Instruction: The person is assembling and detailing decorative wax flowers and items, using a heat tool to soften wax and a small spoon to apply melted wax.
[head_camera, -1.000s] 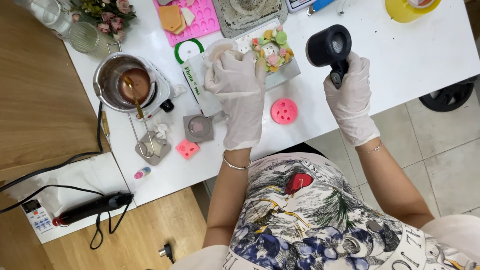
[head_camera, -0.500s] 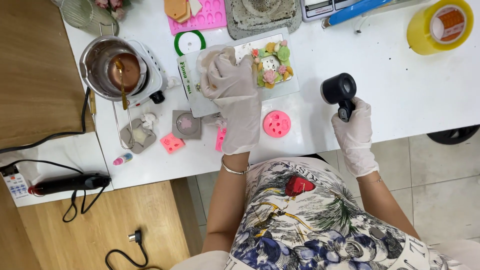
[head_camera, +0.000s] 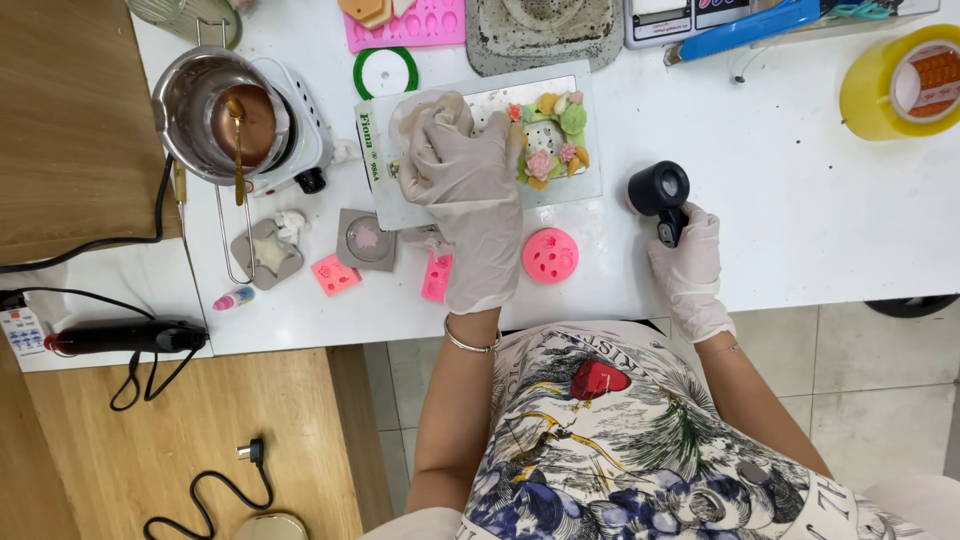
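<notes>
My left hand (head_camera: 465, 190), in a white glove, lies over a white tray (head_camera: 580, 185) and curls on a cream lump (head_camera: 432, 108) at the tray's left end. A small block decorated with coloured flowers (head_camera: 548, 140) sits on the tray, just right of my fingers. My right hand (head_camera: 690, 265), also gloved, grips the handle of a black round-headed tool (head_camera: 660, 190). The tool is low over the white table (head_camera: 780, 180), right of the tray.
A metal pot of brown liquid (head_camera: 235, 115) stands on a white hotplate at the left. Pink moulds (head_camera: 550, 255) and a grey mould (head_camera: 370, 238) lie near the front edge. A yellow tape roll (head_camera: 900, 80) is far right; a black corded tool (head_camera: 120, 338) lies lower left.
My right hand has brought the black tool down from a raised position to just above the table beside the tray. My left hand has stayed on the tray and curled onto the cream lump.
</notes>
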